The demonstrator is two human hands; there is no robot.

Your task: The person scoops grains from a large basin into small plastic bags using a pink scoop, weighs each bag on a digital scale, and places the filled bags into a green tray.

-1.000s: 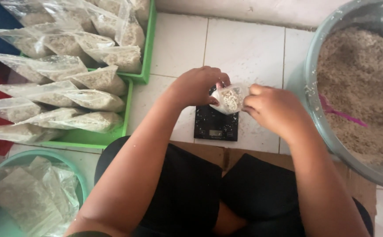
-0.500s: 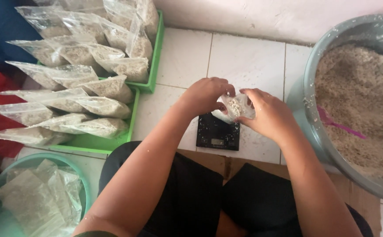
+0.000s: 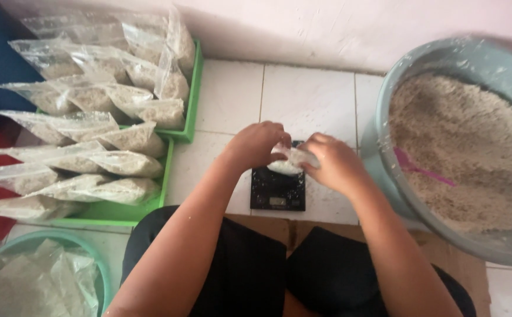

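My left hand (image 3: 257, 145) and my right hand (image 3: 333, 162) both grip a small clear plastic bag of pale grain (image 3: 290, 162). The bag is held low over a small black digital scale (image 3: 278, 191) on the white tiled floor; I cannot tell whether it touches the scale. Fingers of both hands cover the bag's ends, so only its middle shows. My knees in black cloth are just below the scale.
A large grey-blue basin (image 3: 444, 58) of pale grain with a pink scoop (image 3: 420, 170) stands at the right. Green trays (image 3: 168, 170) stacked with filled clear bags (image 3: 121, 138) lie at the left. A green tub (image 3: 100, 276) of bags sits at bottom left. A wall runs along the top.
Both hands have brought the bag down from above the scale to just over its platform. The view has shifted, showing more of the wall and the basin.
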